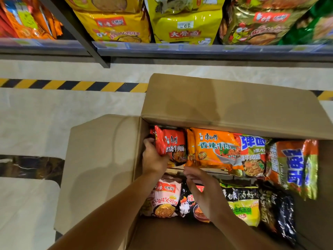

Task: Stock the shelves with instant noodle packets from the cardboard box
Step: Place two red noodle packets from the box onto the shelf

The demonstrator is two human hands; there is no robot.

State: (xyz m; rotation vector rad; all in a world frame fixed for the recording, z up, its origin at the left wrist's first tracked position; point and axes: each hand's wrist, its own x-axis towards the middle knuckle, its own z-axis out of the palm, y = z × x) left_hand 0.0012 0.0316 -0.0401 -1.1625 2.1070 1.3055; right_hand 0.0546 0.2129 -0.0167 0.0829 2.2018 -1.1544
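Observation:
An open cardboard box (216,105) stands on the floor below me, full of instant noodle packets. My left hand (153,157) grips a red packet (173,145) at the box's far left corner. My right hand (203,190) reaches into the middle of the box, its fingertips at the lower edge of an orange packet (214,148); whether it pinches that packet I cannot tell. Beside these lie a white packet (164,199), a black one (187,202), a yellow-green one (243,204) and a blue-lettered orange one (293,168). The shelf (198,49) ahead holds yellow multipacks (185,24).
The box's left flap (100,168) lies open over the pale floor. A yellow-and-black hazard stripe (72,85) runs across the floor before the shelf. A dark shelf upright (84,37) slants down left of centre. Orange packets (27,18) fill the left bay.

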